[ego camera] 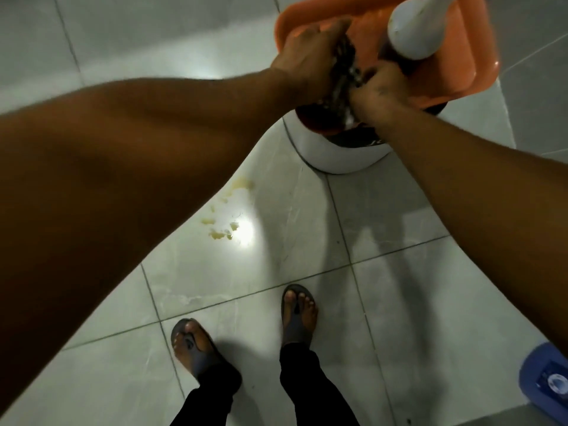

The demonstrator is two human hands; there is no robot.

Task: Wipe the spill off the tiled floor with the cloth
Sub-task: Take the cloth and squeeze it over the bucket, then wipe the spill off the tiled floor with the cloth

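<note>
Wringing the dark cloth (pixel 343 72) between both fists, left hand (pixel 307 56) and right hand (pixel 376 90) clenched on it over the white bucket (pixel 338 158). Yellowish spill (pixel 227 210) lies on the tiled floor (pixel 276 256) below, nearer my left arm.

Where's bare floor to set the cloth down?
Free: tiles between the spill and the right foot; tiles right of that foot, toward the blue object. Crowded: around the white bucket, under both hands.
</note>
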